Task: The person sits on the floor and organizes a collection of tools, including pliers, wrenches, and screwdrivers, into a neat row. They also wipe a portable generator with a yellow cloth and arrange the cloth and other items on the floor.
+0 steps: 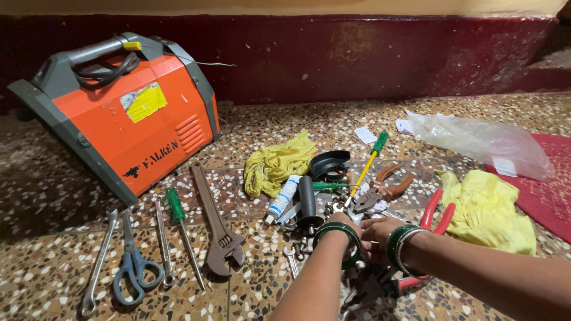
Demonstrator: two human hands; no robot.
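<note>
Both hands are brought together over a heap of small tools on the floor. The left hand (pixel 347 221) is mostly hidden behind its green bangles, so whether its fingers are apart cannot be told. The right hand (pixel 375 233) is curled, fingers bent together, touching small metal pieces (pixel 339 207). Red-handled pliers (pixel 437 215) lie just beyond the right fingers.

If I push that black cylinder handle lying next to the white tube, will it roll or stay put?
The black handle looks round and smooth, so it would probably roll sideways on the flat speckled floor. Its flared end may make it curve. The white tube and the metal tools beside it would likely stop it quickly.
</note>
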